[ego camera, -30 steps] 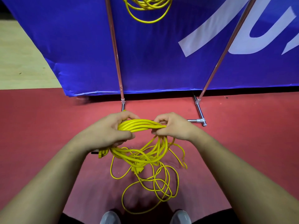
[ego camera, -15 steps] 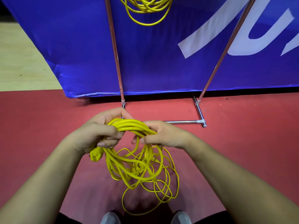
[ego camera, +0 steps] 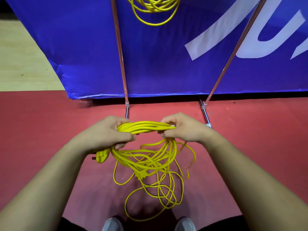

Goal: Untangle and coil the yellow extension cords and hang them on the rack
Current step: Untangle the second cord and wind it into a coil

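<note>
Head view, looking down. I see the left hand (ego camera: 106, 132) curled round one end of a bundled yellow extension cord (ego camera: 145, 126). The right hand (ego camera: 185, 129) pinches the other end, and the bundle runs level between them above a red floor (ego camera: 41, 130). A yellow plug (ego camera: 101, 155) hangs just under the left hand. Tangled loops (ego camera: 150, 184) trail down in front of two grey shoes (ego camera: 111, 224). Beyond the hands stands the rack (ego camera: 121, 64), two slanting metal poles against a blue banner (ego camera: 83, 39). A second yellow coil (ego camera: 155, 12) hangs between the poles at the top edge.
</note>
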A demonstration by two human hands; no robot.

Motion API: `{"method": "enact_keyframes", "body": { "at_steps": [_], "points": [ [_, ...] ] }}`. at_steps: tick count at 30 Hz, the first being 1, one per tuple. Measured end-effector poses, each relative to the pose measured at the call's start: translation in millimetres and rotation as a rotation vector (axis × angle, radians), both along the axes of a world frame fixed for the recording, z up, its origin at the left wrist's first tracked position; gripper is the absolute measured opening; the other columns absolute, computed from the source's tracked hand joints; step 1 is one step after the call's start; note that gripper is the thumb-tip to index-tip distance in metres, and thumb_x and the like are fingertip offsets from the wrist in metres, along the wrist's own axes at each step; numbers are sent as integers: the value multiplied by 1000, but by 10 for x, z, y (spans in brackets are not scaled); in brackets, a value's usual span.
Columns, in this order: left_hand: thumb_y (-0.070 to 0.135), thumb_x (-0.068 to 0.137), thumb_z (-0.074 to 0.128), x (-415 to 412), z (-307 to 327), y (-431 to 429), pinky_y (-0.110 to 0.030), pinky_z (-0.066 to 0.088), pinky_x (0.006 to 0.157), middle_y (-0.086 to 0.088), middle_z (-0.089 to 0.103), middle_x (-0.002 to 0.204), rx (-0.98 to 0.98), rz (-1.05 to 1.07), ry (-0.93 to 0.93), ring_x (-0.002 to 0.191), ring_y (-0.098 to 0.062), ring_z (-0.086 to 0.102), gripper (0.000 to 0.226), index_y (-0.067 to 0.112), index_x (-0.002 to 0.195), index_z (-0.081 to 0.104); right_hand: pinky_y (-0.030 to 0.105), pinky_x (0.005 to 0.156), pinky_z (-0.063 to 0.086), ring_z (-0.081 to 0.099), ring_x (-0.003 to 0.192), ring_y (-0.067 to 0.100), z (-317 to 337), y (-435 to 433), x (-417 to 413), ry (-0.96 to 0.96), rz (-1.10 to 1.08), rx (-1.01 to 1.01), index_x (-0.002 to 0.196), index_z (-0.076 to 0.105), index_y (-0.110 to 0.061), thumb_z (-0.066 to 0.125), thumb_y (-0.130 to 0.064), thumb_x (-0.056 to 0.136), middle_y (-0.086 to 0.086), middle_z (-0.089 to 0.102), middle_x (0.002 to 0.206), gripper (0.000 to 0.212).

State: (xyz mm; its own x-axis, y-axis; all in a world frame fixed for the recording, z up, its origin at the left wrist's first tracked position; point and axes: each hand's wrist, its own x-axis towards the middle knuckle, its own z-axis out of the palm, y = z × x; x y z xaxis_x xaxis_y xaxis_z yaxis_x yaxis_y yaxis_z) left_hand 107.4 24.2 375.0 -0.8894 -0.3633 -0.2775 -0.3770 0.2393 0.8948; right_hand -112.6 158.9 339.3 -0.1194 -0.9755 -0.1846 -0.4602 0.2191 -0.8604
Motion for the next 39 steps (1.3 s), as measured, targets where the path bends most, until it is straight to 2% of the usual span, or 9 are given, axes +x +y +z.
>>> {"method": "enact_keyframes", "body": {
  "at_steps": [6, 9, 14, 20, 24, 26, 31, 35, 39],
  "points": [
    [-7, 86, 60, -97, -77, 177, -29, 59, 58, -13, 71, 83, 433, 157, 139, 78, -31, 73, 11, -3, 96, 59, 45, 60, 48, 53, 61, 17, -63, 9, -40, 43, -33, -15, 80, 67, -15, 66, -3, 79, 2, 60, 69, 12],
    [5, 81, 67, -130, -63, 182, -19, 39, 38, -3, 65, 63, 326, 122, 182, 40, -16, 53, 13, 0, 86, 57, 29, 48, 35, 41, 53, 17, -82, 28, -14, -110, -21, 58, 89, 67, -6, 62, -2, 86, 2, 60, 70, 7],
    [11, 76, 64, -113, -138, 94, -18, 27, 39, -4, 37, 52, 339, 234, 252, 36, -14, 33, 14, 14, 68, 53, 21, 40, 20, 30, 38, 11, -58, 68, -44, -206, 66, 230, 86, 64, -11, 63, -6, 85, 0, 49, 55, 6],
    [8, 71, 67, -158, -274, 2, -21, 30, 41, -4, 39, 51, 417, 329, 199, 41, -17, 37, 17, 7, 75, 51, 19, 38, 28, 36, 37, 11, -178, 121, 28, -360, 5, 279, 89, 56, -15, 69, -6, 69, 18, 64, 83, 25],
    [1, 79, 63, -184, -307, -42, -24, 55, 47, -3, 38, 50, 619, 441, 179, 53, -24, 65, 10, 7, 74, 57, 15, 35, 22, 31, 32, 8, -107, 120, -59, -372, -37, 304, 90, 57, -10, 61, 5, 82, 18, 65, 70, 17],
    [5, 75, 62, -208, -297, -37, -19, 49, 39, -1, 38, 48, 673, 418, 197, 48, -19, 63, 7, 6, 76, 55, 16, 35, 20, 32, 33, 8, -97, 122, -69, -354, -9, 331, 91, 55, -10, 58, 7, 84, 15, 73, 99, 19],
    [7, 74, 63, -161, -296, -116, -16, 29, 34, -2, 38, 51, 587, 314, 213, 33, -12, 38, 16, 7, 77, 47, 16, 34, 17, 32, 29, 6, -99, 159, -128, -439, 14, 373, 87, 56, -12, 62, 2, 87, 13, 69, 78, 15],
    [-1, 83, 65, -32, -225, -180, -17, 22, 37, -4, 38, 48, 313, 23, -51, 30, -13, 32, 19, 6, 76, 49, 20, 38, 19, 29, 32, 11, 43, 248, -210, -207, 13, 343, 73, 62, -11, 69, -7, 84, 12, 55, 59, 13],
    [4, 80, 68, 8, -198, -173, -17, 23, 38, -5, 33, 45, 311, -49, -170, 29, -14, 33, 19, 8, 76, 50, 17, 38, 21, 30, 36, 12, 54, 226, -194, -73, -85, 240, 70, 60, -3, 70, -8, 81, 8, 42, 51, 15]
  ]
}}
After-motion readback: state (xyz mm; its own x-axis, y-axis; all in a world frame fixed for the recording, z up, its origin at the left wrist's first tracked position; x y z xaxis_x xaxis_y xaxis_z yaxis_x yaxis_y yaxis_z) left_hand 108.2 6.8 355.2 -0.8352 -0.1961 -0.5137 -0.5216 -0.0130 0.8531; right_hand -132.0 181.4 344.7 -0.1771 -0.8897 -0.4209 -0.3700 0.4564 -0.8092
